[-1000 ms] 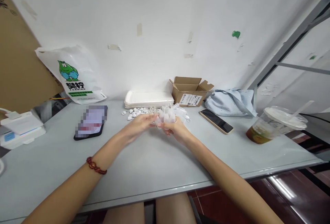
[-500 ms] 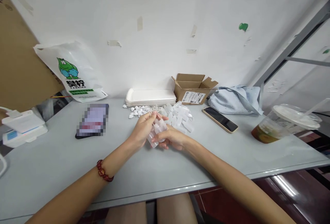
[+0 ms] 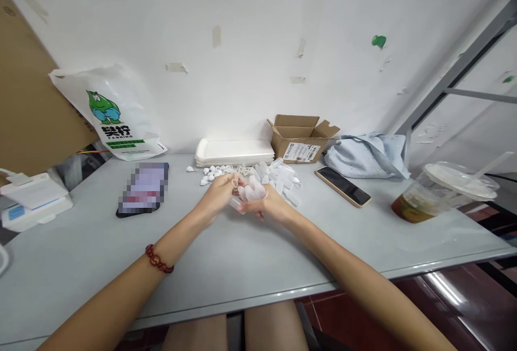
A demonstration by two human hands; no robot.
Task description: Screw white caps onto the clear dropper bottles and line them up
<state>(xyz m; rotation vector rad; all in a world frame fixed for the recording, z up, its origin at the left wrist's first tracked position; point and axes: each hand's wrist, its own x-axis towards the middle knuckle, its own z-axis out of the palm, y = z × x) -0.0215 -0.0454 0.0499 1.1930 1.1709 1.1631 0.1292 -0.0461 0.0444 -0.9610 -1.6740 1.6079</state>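
Note:
My right hand point(image 3: 274, 203) is closed around several small translucent plastic bottles point(image 3: 254, 189), held just above the table. My left hand point(image 3: 218, 195) is beside them, its fingers pinched at a small pale ring point(image 3: 235, 183); some of its fingertips are hidden. Behind my hands lies a heap of similar translucent bottles point(image 3: 287, 177). To the left of that heap are small pale rings point(image 3: 243, 170) and several white pointed caps point(image 3: 207, 174).
White trays point(image 3: 234, 153) are stacked against the wall, next to an open cardboard box point(image 3: 301, 144). A phone point(image 3: 343, 185), a pale blue bag point(image 3: 367, 156) and a drink cup point(image 3: 440, 192) stand at right. At left are another phone point(image 3: 144, 188) and a plastic bag point(image 3: 117, 119).
Both hands have moved slightly up and away from me, toward the heap, with the bottles still in the right hand. The pale ring now shows at the left fingertips.

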